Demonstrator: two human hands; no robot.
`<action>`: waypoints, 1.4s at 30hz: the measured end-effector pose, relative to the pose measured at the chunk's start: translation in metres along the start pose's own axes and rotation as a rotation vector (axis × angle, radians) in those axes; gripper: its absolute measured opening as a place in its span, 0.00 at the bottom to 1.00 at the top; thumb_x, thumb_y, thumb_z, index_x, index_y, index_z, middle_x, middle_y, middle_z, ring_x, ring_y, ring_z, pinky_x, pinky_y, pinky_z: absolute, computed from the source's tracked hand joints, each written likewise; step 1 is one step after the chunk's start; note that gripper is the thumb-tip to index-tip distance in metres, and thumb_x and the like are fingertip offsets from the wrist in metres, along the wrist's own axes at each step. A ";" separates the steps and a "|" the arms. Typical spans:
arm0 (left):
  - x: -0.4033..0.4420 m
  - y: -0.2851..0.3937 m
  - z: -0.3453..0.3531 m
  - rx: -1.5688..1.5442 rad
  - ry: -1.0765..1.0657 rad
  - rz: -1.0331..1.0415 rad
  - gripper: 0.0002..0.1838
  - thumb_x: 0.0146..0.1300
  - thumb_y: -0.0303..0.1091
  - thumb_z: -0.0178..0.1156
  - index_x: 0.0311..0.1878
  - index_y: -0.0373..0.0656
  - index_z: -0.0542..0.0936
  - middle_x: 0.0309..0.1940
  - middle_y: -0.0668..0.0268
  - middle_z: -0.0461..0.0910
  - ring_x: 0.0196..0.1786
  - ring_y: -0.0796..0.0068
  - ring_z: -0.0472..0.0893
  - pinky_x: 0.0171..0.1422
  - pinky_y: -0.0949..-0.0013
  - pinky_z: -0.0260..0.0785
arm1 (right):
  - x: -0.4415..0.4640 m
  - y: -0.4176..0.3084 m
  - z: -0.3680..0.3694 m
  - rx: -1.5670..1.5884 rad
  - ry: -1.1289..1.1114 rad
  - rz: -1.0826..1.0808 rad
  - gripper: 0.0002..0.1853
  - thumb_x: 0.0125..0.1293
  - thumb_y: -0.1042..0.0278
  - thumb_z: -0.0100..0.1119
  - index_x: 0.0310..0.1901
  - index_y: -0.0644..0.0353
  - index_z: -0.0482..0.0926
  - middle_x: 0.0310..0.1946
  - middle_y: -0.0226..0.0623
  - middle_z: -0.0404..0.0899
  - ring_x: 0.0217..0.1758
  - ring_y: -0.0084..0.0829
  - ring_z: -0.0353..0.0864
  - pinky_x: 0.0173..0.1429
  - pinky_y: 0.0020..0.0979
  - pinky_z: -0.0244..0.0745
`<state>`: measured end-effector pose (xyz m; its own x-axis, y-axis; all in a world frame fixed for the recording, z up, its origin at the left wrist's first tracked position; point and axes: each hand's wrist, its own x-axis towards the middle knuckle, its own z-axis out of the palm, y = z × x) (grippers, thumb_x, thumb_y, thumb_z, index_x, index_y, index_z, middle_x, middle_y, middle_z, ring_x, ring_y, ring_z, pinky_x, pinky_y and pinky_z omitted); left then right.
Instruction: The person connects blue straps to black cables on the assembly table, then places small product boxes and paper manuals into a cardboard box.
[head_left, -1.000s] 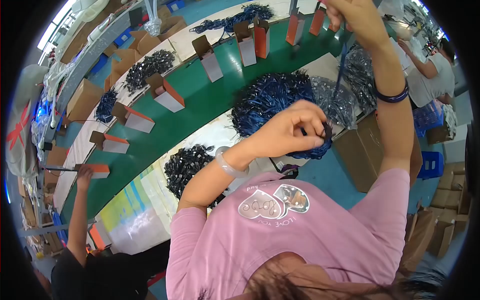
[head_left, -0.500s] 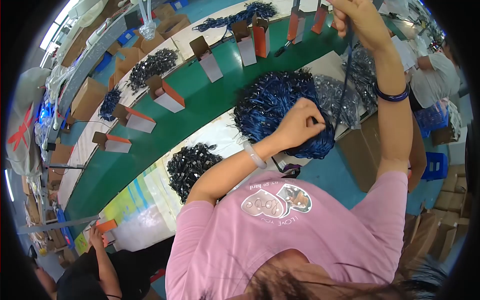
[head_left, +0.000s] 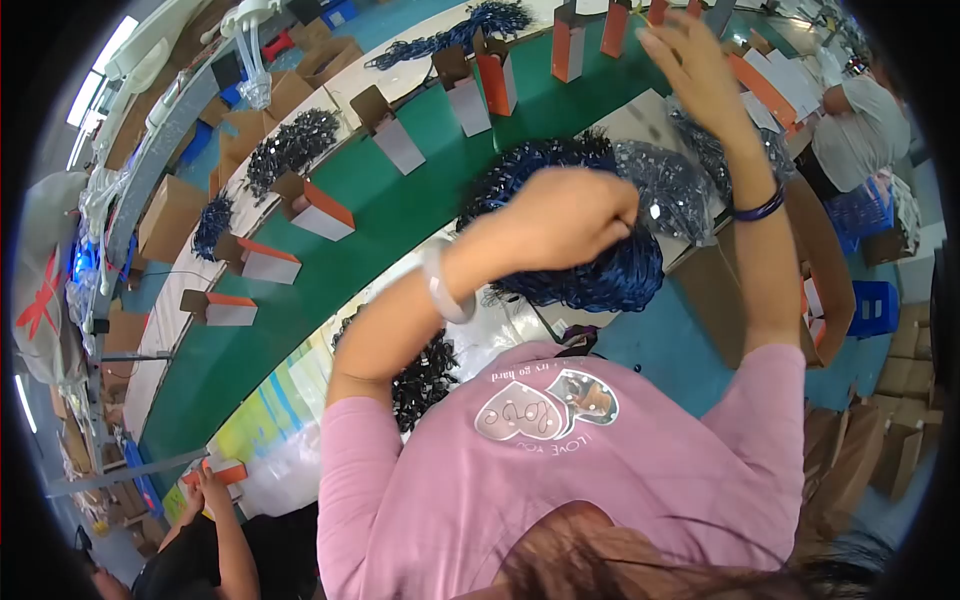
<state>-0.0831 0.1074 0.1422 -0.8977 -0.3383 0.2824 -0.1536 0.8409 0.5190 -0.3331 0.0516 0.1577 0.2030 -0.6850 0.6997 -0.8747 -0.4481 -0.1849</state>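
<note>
A large heap of dark blue cords point(head_left: 610, 275) lies on the near side of the bench in front of me. My left hand point(head_left: 580, 220), with a pale bangle on the wrist, is above this heap. Its fingers are curled closed, and anything inside them is hidden. Out over the green belt at the upper right, my right hand point(head_left: 690, 70) is raised with its fingers apart and nothing visible in them. It is close to an upright orange box point(head_left: 615, 28). Clear plastic bags of dark items point(head_left: 665, 190) lie just right of the blue heap.
A green conveyor belt point(head_left: 390, 220) carries several open orange and white boxes point(head_left: 400, 147). Black cord piles lie at my left elbow point(head_left: 425, 380) and on the far ledge point(head_left: 290, 150). A co-worker's hands point(head_left: 205, 490) hold an orange box at lower left. A large carton point(head_left: 825, 270) stands at right.
The dark strand that hung from my right hand is gone, and its fingers have spread. My left hand has risen nearer the camera. The boxes on the belt have shifted left.
</note>
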 end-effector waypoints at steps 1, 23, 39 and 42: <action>0.002 0.003 -0.016 0.046 0.029 0.003 0.07 0.56 0.32 0.62 0.37 0.43 0.78 0.32 0.59 0.79 0.39 0.53 0.79 0.41 0.57 0.70 | -0.009 -0.016 0.002 0.383 -0.180 0.160 0.28 0.73 0.44 0.37 0.55 0.60 0.77 0.56 0.38 0.72 0.64 0.33 0.67 0.68 0.36 0.57; -0.098 -0.039 0.035 -0.136 0.627 -0.397 0.05 0.56 0.25 0.63 0.36 0.39 0.78 0.32 0.65 0.81 0.34 0.71 0.80 0.42 0.68 0.72 | -0.104 -0.155 0.065 0.613 -0.893 0.140 0.12 0.72 0.60 0.45 0.40 0.63 0.70 0.27 0.49 0.74 0.32 0.48 0.77 0.37 0.45 0.69; -0.151 -0.053 0.035 -0.795 0.205 -0.447 0.04 0.56 0.25 0.65 0.33 0.39 0.79 0.29 0.69 0.79 0.35 0.79 0.79 0.43 0.70 0.72 | -0.076 -0.156 0.082 0.780 -0.568 0.283 0.09 0.67 0.66 0.54 0.35 0.64 0.75 0.25 0.48 0.76 0.27 0.43 0.78 0.30 0.35 0.69; -0.139 -0.047 0.041 -0.945 0.845 -0.623 0.03 0.58 0.24 0.64 0.34 0.39 0.79 0.29 0.70 0.79 0.37 0.79 0.79 0.43 0.70 0.71 | -0.094 -0.171 0.094 0.625 -0.642 0.099 0.09 0.69 0.66 0.48 0.42 0.63 0.73 0.34 0.53 0.76 0.40 0.56 0.77 0.41 0.48 0.71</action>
<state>0.0323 0.1324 0.0456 -0.2198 -0.9752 0.0265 0.2057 -0.0198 0.9784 -0.1612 0.1388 0.0584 0.5102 -0.8419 0.1758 -0.5402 -0.4727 -0.6962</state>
